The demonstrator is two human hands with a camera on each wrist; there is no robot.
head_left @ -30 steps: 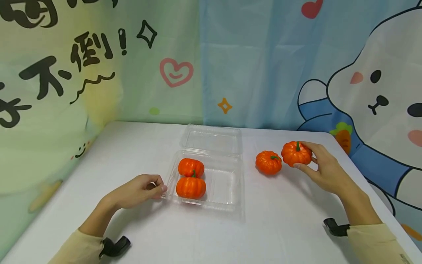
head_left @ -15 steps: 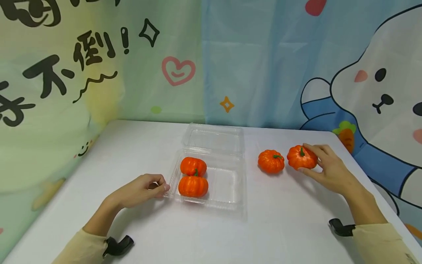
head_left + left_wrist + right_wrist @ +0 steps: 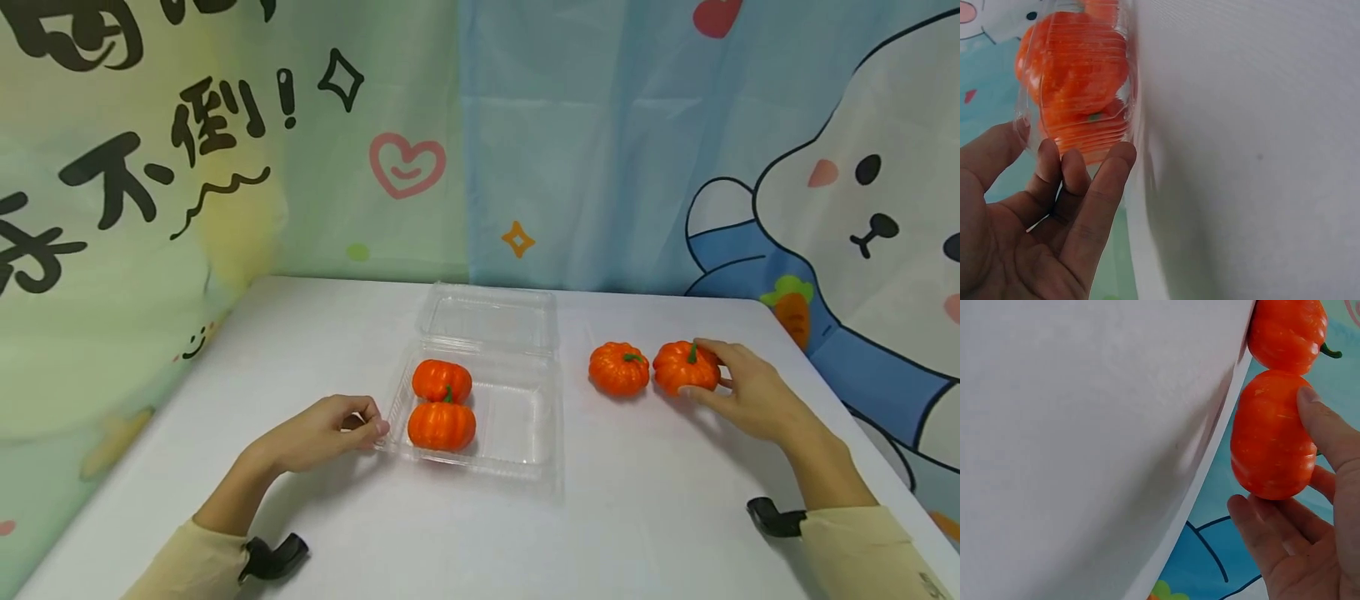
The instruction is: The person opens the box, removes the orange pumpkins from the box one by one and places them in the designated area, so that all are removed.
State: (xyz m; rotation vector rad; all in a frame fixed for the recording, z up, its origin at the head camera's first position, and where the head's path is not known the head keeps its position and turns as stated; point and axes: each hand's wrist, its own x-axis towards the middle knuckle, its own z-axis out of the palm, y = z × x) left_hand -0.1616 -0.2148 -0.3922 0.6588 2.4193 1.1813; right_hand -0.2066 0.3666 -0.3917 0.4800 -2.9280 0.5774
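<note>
My right hand [image 3: 750, 390] holds a small orange pumpkin [image 3: 684, 367] with a green stem at the table's right side, thumb on the near side and fingers behind. In the right wrist view, the thumb lies on the held pumpkin [image 3: 1274, 437]. A second pumpkin [image 3: 618, 369] sits just left of it. My left hand [image 3: 318, 435] pinches the left front corner of an open clear plastic clamshell container [image 3: 517, 429]. Inside its left half lie two more pumpkins, a rear one [image 3: 441, 381] and a front one [image 3: 442, 427]; the left wrist view shows them through the ribbed wall [image 3: 1088, 128].
The container's lid [image 3: 489, 321] lies folded back behind its tray. A white table [image 3: 600, 525] carries everything. Behind it hangs a printed cloth [image 3: 570, 150] with a cartoon bear. Black wrist straps [image 3: 276, 557] stick out near both sleeves.
My right hand has lowered the pumpkin and shifted slightly right, to beside the loose pumpkin. The left hand keeps its place at the container's corner. The head view has shifted a little.
</note>
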